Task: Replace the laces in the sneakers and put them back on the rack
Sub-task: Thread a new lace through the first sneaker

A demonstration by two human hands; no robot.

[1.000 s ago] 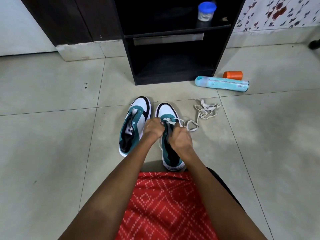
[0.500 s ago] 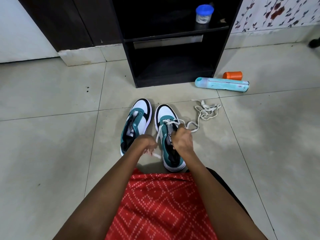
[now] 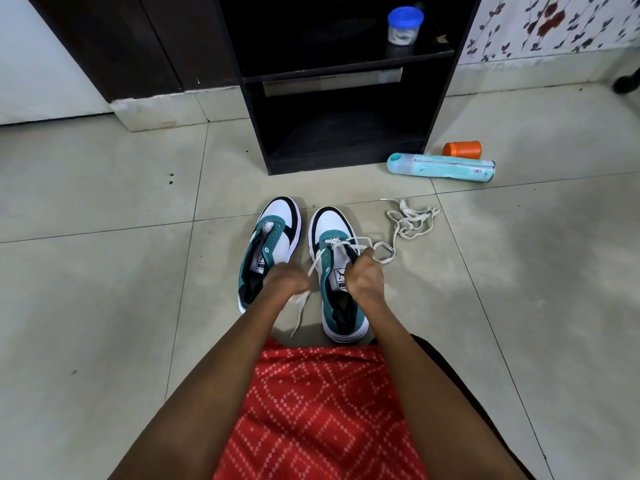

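Observation:
Two teal, white and black sneakers stand side by side on the tiled floor, toes toward the rack. The left sneaker (image 3: 273, 237) has no lace. The right sneaker (image 3: 334, 271) has a white lace (image 3: 346, 243) crossed through its front eyelets. My left hand (image 3: 285, 280) grips one end of that lace, which hangs down below the fist. My right hand (image 3: 365, 275) grips the other strand by the sneaker's right side; that strand runs on to a loose pile of lace (image 3: 412, 220) on the floor.
A dark shoe rack (image 3: 346, 157) with open shelves stands just beyond the sneakers; a blue-lidded jar (image 3: 403, 26) sits on its upper shelf. A pale blue bottle (image 3: 441, 167) lies on its side right of the rack, an orange cup (image 3: 462, 149) behind it. A red patterned garment covers my lap.
My left hand has pulled back toward me and to the left, drawing a length of lace out through the right sneaker's eyelet. My right hand has stayed by the sneaker.

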